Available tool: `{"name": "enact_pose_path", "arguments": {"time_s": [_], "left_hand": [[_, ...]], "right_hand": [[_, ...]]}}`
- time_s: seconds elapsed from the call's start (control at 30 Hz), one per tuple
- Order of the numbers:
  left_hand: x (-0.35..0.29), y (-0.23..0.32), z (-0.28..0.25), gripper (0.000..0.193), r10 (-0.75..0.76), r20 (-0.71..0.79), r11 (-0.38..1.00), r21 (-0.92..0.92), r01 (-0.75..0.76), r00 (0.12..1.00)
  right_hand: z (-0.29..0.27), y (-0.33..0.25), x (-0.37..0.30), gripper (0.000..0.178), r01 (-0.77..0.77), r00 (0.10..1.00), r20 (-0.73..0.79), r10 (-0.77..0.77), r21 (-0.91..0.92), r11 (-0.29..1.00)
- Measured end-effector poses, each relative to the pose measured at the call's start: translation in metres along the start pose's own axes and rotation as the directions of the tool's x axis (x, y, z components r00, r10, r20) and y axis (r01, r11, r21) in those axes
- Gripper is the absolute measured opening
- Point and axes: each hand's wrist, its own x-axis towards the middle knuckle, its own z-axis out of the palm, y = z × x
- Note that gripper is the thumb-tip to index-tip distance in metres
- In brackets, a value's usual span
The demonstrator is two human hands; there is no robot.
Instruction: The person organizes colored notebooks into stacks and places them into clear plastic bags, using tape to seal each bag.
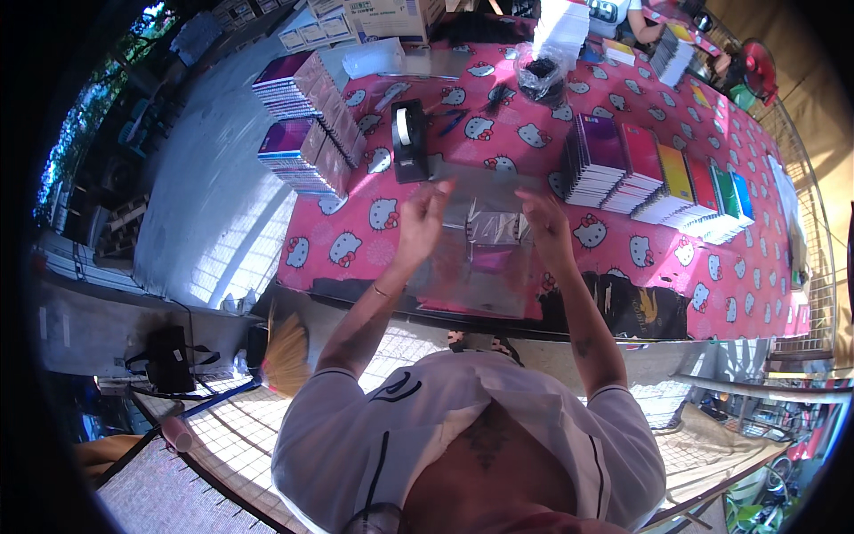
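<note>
White shirt shoulders fill the near edge; both bare forearms run from them up to the table, which carries a pink cartoon-cat cloth.

Left hand: raised off the cloth, fingers bunched, apparently pinching the upper left edge of a clear plastic sleeve. Right hand: same height, fingers curled onto the sleeve's upper right edge. Exact grip is blurred; whether thumb and forefinger actually close on the film I cannot tell for certain.

Sleeve position: between the two hands and hanging toward the near table edge, with something pink-purple showing through it, possibly a notebook, not resolvable.

Judgement on the handling: thin film will wrinkle and cling, so the two hands should keep even tension across the top edge and keep the opening square. Uneven pull would likely skew the sleeve.

Just beyond the left hand stands a black tape dispenser. Farther left, two stacks of purple notebooks. Right of the hands, a fanned row of coloured notebooks. At the far edge, a clear bag with dark contents.
</note>
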Motion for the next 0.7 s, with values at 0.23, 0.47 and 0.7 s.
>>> {"name": "enact_pose_path", "arguments": {"time_s": [0.23,0.47,0.7], "left_hand": [[0.116,-0.104,-0.075,0.034,-0.557,-0.142,0.819,0.067,0.569,0.818],[0.086,-0.129,-0.050,0.020,-0.541,-0.104,0.739,-0.533,0.412,0.835],[0.096,-0.088,-0.079,0.016,0.053,-0.048,0.431,0.902,0.021,0.997]], "right_hand": [[0.040,-0.057,-0.016,0.032,0.424,0.904,0.351,-0.242,-0.674,0.605],[0.050,-0.060,-0.015,0.031,0.292,0.955,0.178,-0.237,-0.698,0.654],[0.057,-0.061,-0.019,0.032,0.275,0.961,0.180,-0.210,-0.703,0.656]]}}
